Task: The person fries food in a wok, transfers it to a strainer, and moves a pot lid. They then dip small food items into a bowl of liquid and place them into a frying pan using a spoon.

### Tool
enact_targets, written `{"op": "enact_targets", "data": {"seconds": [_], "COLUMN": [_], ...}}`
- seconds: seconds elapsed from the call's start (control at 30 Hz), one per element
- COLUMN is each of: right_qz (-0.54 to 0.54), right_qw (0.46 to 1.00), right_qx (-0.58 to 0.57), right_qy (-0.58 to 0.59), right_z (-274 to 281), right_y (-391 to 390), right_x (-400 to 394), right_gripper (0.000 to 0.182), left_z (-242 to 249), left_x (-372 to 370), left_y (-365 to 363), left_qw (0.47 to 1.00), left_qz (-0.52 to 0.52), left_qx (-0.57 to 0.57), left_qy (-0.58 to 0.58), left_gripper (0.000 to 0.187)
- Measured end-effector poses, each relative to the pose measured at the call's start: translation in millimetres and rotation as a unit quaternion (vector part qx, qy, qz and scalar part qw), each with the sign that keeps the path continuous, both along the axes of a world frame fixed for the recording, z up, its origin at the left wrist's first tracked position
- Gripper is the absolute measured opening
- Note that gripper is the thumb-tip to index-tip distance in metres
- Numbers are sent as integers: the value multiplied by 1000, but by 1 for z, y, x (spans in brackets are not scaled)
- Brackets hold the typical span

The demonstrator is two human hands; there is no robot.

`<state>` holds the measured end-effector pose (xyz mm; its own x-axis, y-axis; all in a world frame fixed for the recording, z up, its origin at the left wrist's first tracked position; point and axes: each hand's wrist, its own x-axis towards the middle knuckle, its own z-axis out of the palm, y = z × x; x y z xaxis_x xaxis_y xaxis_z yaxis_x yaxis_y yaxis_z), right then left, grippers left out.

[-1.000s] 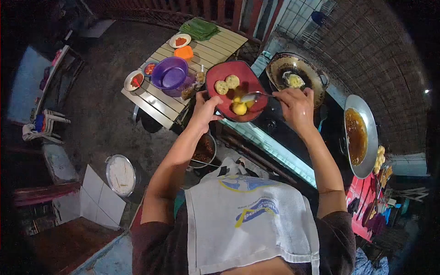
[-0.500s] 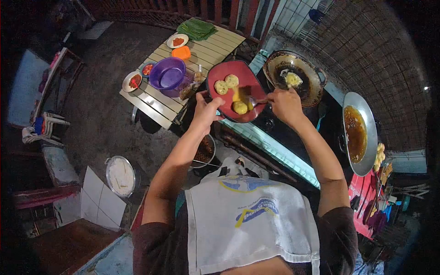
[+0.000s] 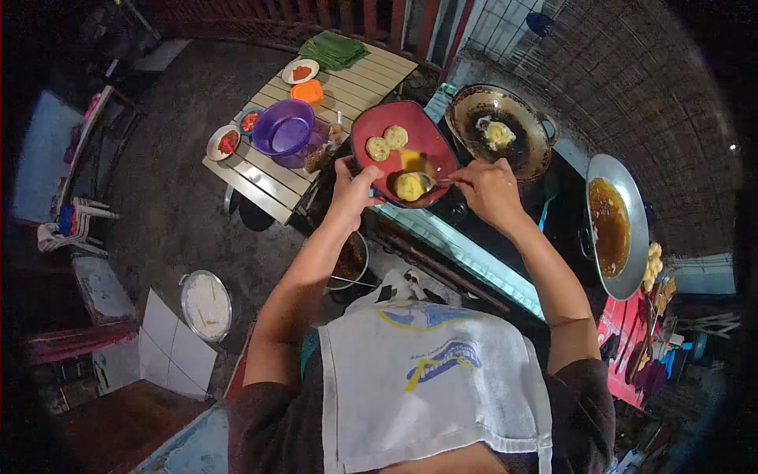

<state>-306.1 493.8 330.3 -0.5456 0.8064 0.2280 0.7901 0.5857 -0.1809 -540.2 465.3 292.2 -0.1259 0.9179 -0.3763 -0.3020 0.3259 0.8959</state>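
Observation:
My left hand [image 3: 352, 188] grips the near left rim of a red square plate [image 3: 426, 134], thumb over the edge. Two round pale patties [image 3: 387, 144] lie on the plate beside a pool of yellow liquid, which looks like beaten egg [image 3: 414, 162]. Pinched in my right hand [image 3: 491, 189] is a spoon [image 3: 435, 182], its bowl at a yellow-coated patty [image 3: 410, 186] near the plate's front edge. Just beyond my right hand, a dark wok [image 3: 466, 107] on the stove has one yellow, egg-coated piece [image 3: 498, 136] frying in oil.
A large wok [image 3: 598, 170] with brown oil stands at right. On the slatted table [image 3: 379, 75] are a purple basin [image 3: 272, 126], an orange container [image 3: 306, 91], small bowls of red food and green leaves [image 3: 332, 50]. A pot of white food [image 3: 207, 306] sits on the floor at left.
The spoon has shifted slightly beside the coated patty, which now shows more yellow on top. The whole view has drifted a little, and both hands keep their holds.

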Motion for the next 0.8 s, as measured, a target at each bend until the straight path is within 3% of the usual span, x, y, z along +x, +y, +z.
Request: {"op": "enact_targets", "data": {"seconds": [0.13,0.2,0.3,0.43,0.57,0.63,0.8], "right_qz": [-24,-80,-90,-129,-240,-351,-350], "right_qw": [996,973,952,957,948,928,919], "right_qx": [-86,-213,-262,-203,-172,-121,-10], "right_qy": [-8,40,129,165,119,-29,-182], "right_z": [4,3,5,13,12,6,-44], "right_y": [5,11,24,46,69,77,96], "right_x": [9,19,42,86,125,134,143], "right_gripper": [14,17,20,20,21,19,15], "left_z": [2,4,1,4,-13,-22,-9], "left_x": [7,12,15,19,14,11,17], "left_y": [2,2,10,17,23,24,16], "left_qw": [1000,1000,1000,1000,997,997,998], "left_qz": [5,2,-2,-5,-23,-25,-4], "left_qx": [-10,-15,-3,7,4,0,-11], "left_qy": [18,25,-15,-28,-68,-67,-56], "left_gripper": [56,52,49,54,53,53,53]}}
